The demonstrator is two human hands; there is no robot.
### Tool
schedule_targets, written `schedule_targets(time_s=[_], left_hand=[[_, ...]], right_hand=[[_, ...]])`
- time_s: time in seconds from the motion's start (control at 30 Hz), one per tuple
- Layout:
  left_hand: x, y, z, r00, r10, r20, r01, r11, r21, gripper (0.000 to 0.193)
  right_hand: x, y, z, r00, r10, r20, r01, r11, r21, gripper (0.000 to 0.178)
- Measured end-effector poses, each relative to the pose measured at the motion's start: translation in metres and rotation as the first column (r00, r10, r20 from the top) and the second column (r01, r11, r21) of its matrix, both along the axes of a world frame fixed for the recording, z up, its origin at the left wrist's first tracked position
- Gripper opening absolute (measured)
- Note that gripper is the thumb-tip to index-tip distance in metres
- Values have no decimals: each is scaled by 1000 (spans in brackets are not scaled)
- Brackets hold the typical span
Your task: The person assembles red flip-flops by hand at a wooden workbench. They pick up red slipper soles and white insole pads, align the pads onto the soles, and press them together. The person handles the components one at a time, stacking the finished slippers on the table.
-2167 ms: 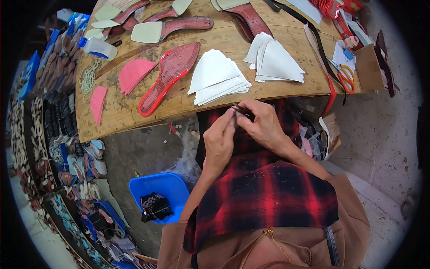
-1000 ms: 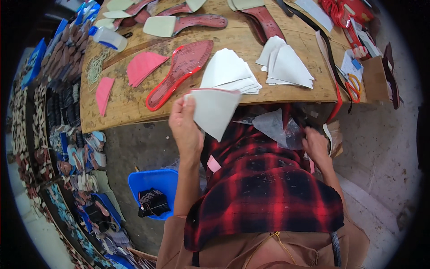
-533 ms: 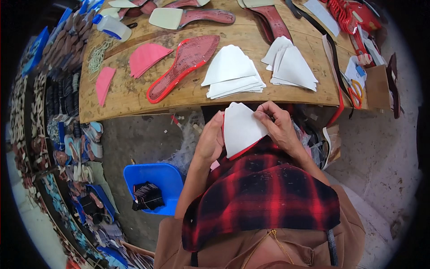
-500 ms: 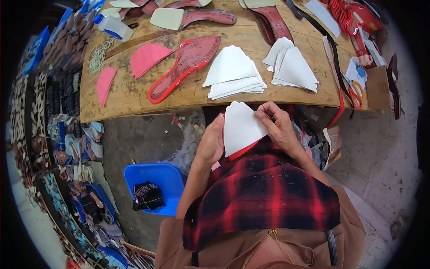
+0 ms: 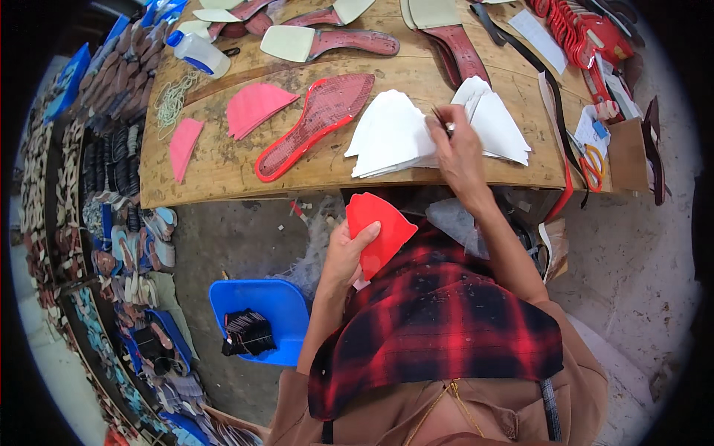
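Observation:
My left hand is closed on a red fan-shaped piece, perhaps shoe material, above the plaid apron. Its thumb presses on the red face. Over the table, my right hand is closed, with a dark slender thing at its fingertips; its kind is unclear. It hovers at the right edge of one stack of white fan-shaped pieces. Just right of it lies a second white stack. Left of the stacks rests a red-edged shoe sole.
Pink pieces, a plastic bottle, string and long soles with pale ends lie on the wooden table. Orange scissors are at its right edge. A blue bin stands on the floor; shelves of shoe parts line the left.
The white piece has left my hands, and the red piece shows uncovered in my left hand. My right hand has moved up and away to the white stacks.

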State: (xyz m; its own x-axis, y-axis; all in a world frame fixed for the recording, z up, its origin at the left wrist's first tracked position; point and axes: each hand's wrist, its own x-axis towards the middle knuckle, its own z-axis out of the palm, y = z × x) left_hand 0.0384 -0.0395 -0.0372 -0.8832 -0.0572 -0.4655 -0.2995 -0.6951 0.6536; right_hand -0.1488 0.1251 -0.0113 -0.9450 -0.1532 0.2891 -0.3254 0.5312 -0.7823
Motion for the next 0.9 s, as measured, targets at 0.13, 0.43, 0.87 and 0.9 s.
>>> schedule_targets(time_s=[0.13,0.43,0.87,0.9], left_hand=[[-2,7,2,1000,6,3,-6,999,-47,29],[-29,44,28,966,63,-253,-227,678,-699,37],[-28,59,31,989,1,-148,-10,998,-65,31],[-28,60,27,985,-15,-173,-6,992,-123,32]], right_hand=[[32,33,35,988,54,148,-47,998,-47,34],[81,54,44,958,255,132,-239,963,-124,22],[103,45,34,849,457,265,-359,867,-345,19],[105,42,35,812,438,387,-295,879,-375,23]])
